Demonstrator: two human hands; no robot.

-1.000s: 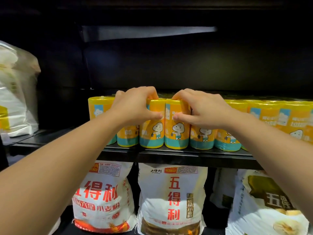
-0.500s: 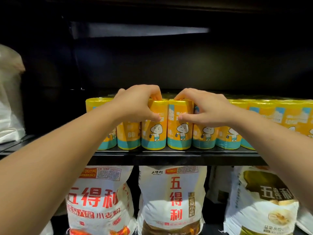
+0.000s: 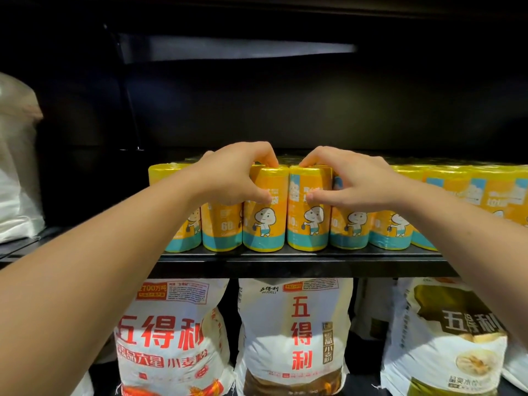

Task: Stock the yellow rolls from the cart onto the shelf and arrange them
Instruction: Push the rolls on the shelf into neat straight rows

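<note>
Yellow rolls (image 3: 385,224): the front row stands upright along the shelf edge (image 3: 285,261), mid-frame, running from left of centre off the right border. Nearest the camera, in the lower frame, are white flour sacks (image 3: 294,332) with red lettering, on the level below. Both forearms reach up from the lower corners. The left hand (image 3: 231,178) is curled over the left centre roll (image 3: 264,224), fingertips on its top rim, thumb pressed to its front label. The right hand (image 3: 351,184) mirrors it on the right centre roll (image 3: 307,224), just beside; a narrow gap separates the two rolls. Neither looks lifted; both bases sit on the shelf. Judged step: arranging rather than loading, squaring up the two middle rolls. The cart is not in view, so remaining stock is unknown. The next move likely calls for closing the gap and turning the labels forward without toppling the close-packed neighbours. Behind the front row more yellow tops show, count unclear. Further back is a dark rear panel (image 3: 285,110), with a pale strip of light (image 3: 237,48) in the upper frame. At the left edge is a pale plastic bag (image 3: 17,167).
</note>
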